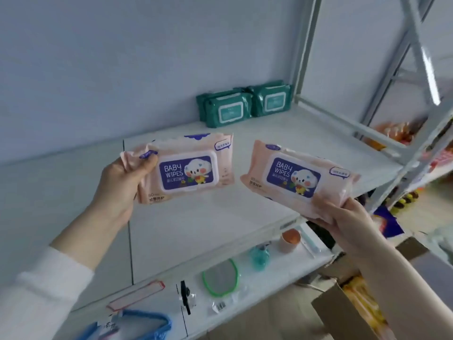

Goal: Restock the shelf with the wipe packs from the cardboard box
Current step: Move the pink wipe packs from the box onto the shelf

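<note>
The pink baby wipes pack (188, 168) in my left hand (120, 185) and the second pink pack (294, 177) in my right hand (343, 217) are soft, crinkled plastic film with a faint sheen, each topped by a smooth hard-plastic lid. The teal wipe packs (228, 110) are the same kind of film. The shelf board (220, 217) looks like smooth, matt white metal, the cardboard box (343, 315) is dull brown, and my sleeve (36, 290) is white cloth.

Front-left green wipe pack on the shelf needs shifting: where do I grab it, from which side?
Probably pinch the green wipe pack across its top edge, coming from above and in front. It stands on its long edge, lid facing out, with other green packs close behind and to its right, so the top looks freest.
</note>
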Tool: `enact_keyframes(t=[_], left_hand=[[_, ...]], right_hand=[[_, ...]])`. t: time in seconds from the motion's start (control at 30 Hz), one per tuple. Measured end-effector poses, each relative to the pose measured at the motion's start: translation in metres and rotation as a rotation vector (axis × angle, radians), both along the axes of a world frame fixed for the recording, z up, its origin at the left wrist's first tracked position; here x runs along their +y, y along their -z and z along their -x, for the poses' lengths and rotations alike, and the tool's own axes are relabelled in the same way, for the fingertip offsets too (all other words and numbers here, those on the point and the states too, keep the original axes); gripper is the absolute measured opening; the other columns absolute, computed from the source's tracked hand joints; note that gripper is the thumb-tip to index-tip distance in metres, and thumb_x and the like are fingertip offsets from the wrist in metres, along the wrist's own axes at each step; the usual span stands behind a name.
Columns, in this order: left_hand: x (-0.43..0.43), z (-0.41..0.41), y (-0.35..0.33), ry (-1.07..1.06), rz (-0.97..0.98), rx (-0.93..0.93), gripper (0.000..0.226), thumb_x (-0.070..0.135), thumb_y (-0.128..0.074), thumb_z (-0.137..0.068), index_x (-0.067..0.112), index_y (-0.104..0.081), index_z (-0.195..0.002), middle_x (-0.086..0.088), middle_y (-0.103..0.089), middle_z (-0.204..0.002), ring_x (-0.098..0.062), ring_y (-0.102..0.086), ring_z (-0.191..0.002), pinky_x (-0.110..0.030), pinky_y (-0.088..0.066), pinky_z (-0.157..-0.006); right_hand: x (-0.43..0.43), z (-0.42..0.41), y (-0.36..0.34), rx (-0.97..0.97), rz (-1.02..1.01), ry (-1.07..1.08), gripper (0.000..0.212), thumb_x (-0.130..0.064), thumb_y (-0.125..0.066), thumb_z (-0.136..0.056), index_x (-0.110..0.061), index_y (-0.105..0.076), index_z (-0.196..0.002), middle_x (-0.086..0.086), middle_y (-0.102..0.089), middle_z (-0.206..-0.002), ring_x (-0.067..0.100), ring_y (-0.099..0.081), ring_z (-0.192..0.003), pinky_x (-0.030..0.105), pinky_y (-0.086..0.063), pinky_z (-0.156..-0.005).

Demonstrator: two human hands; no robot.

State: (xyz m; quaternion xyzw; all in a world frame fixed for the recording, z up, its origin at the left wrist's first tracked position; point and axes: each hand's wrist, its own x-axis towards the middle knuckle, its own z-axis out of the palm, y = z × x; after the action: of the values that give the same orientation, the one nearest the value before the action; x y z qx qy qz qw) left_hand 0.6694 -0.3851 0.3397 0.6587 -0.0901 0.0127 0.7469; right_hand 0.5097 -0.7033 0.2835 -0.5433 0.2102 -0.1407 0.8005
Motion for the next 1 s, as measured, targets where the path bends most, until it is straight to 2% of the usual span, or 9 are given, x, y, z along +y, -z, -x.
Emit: enact_keyframes(t=[0.1, 0.23, 0.3, 0.47, 0.57, 0.63, 0.77, 0.9, 1.0], left_hand=[[0.029, -0.039, 0.019, -0.068, 0.011, 0.037, 0.013, 0.009, -0.058, -0.088, 0.020, -0.064, -0.088, 0.016, -0.072, -0.071, 0.001, -0.067, -0.064, -0.018, -0.054, -0.052], [0.043, -0.091, 0.046, -0.124, 0.037, 0.133, 0.012, 0.008, -0.056, -0.090, 0.018, -0.063, -0.092, 0.011, -0.073, -0.075, -0.008, -0.067, -0.074, -0.033, -0.055, -0.076], [0.045, -0.121, 0.057, -0.133, 0.038, 0.159, 0.012, 0.008, -0.056, -0.090, 0.017, -0.062, -0.094, 0.008, -0.072, -0.081, -0.012, -0.066, -0.078, -0.039, -0.052, -0.082], [0.053, -0.197, 0.069, -0.152, 0.031, 0.154, 0.016, 0.008, -0.050, -0.093, 0.015, -0.060, -0.101, 0.012, -0.073, -0.079, -0.003, -0.068, -0.073, -0.027, -0.057, -0.074], [0.059, -0.245, 0.071, -0.135, 0.002, 0.148, 0.024, 0.009, -0.048, -0.093, 0.010, -0.057, -0.115, 0.006, -0.071, -0.093, -0.008, -0.068, -0.080, -0.029, -0.058, -0.074], [0.066, -0.269, 0.075, -0.119, -0.032, 0.132, 0.023, 0.009, -0.046, -0.094, 0.014, -0.059, -0.112, 0.005, -0.071, -0.097, -0.009, -0.068, -0.085, -0.031, -0.058, -0.075], [0.080, -0.303, 0.078, -0.133, -0.064, 0.122, 0.019, 0.010, -0.045, -0.095, 0.019, -0.060, -0.103, 0.011, -0.073, -0.087, -0.006, -0.069, -0.081, -0.027, -0.058, -0.072], [0.088, -0.325, 0.079, -0.234, -0.059, 0.111, 0.021, 0.009, -0.049, -0.093, 0.013, -0.059, -0.112, 0.003, -0.069, -0.097, -0.012, -0.066, -0.086, -0.035, -0.057, -0.078], [0.090, -0.334, 0.081, -0.276, -0.070, 0.105, 0.019, 0.010, -0.050, -0.094, 0.014, -0.060, -0.110, 0.001, -0.068, -0.100, -0.013, -0.067, -0.085, -0.035, -0.056, -0.077]], right_hand=[[0.024, -0.055, 0.004, 0.011, -0.006, -0.072, 0.025, -0.005, -0.064, -0.078, -0.019, -0.059, -0.098, -0.002, -0.076, -0.087, 0.017, -0.073, -0.080, 0.029, -0.059, -0.060], [0.033, -0.127, 0.011, 0.040, 0.075, -0.134, 0.021, 0.003, -0.056, -0.086, -0.014, -0.061, -0.096, -0.002, -0.075, -0.086, 0.013, -0.073, -0.076, 0.026, -0.058, -0.059], [0.029, -0.170, 0.011, 0.051, 0.135, -0.169, 0.021, 0.005, -0.057, -0.085, -0.013, -0.062, -0.093, -0.001, -0.075, -0.085, 0.013, -0.072, -0.073, 0.026, -0.059, -0.059], [0.028, -0.283, 0.011, 0.075, 0.241, -0.290, 0.018, 0.001, -0.057, -0.087, -0.015, -0.062, -0.093, -0.001, -0.071, -0.089, 0.011, -0.069, -0.074, 0.025, -0.059, -0.062], [0.032, -0.349, 0.013, 0.093, 0.308, -0.393, 0.026, -0.001, -0.057, -0.089, -0.011, -0.058, -0.113, 0.004, -0.067, -0.102, 0.017, -0.066, -0.087, 0.026, -0.059, -0.063], [0.039, -0.391, 0.013, 0.116, 0.356, -0.418, 0.037, 0.001, -0.059, -0.086, -0.007, -0.055, -0.122, 0.008, -0.065, -0.110, 0.023, -0.064, -0.093, 0.031, -0.057, -0.068], [0.056, -0.454, 0.010, 0.095, 0.526, -0.435, 0.033, -0.001, -0.069, -0.079, -0.001, -0.063, -0.111, 0.009, -0.067, -0.097, 0.021, -0.059, -0.079, 0.033, -0.050, -0.076], [0.069, -0.483, 0.009, 0.080, 0.639, -0.447, 0.034, 0.006, -0.074, -0.069, -0.011, -0.066, -0.097, -0.001, -0.068, -0.086, 0.019, -0.062, -0.082, 0.035, -0.053, -0.079], [0.074, -0.490, 0.017, 0.097, 0.662, -0.391, 0.043, 0.005, -0.075, -0.068, -0.016, -0.064, -0.104, -0.005, -0.066, -0.086, 0.024, -0.063, -0.090, 0.039, -0.053, -0.084]])
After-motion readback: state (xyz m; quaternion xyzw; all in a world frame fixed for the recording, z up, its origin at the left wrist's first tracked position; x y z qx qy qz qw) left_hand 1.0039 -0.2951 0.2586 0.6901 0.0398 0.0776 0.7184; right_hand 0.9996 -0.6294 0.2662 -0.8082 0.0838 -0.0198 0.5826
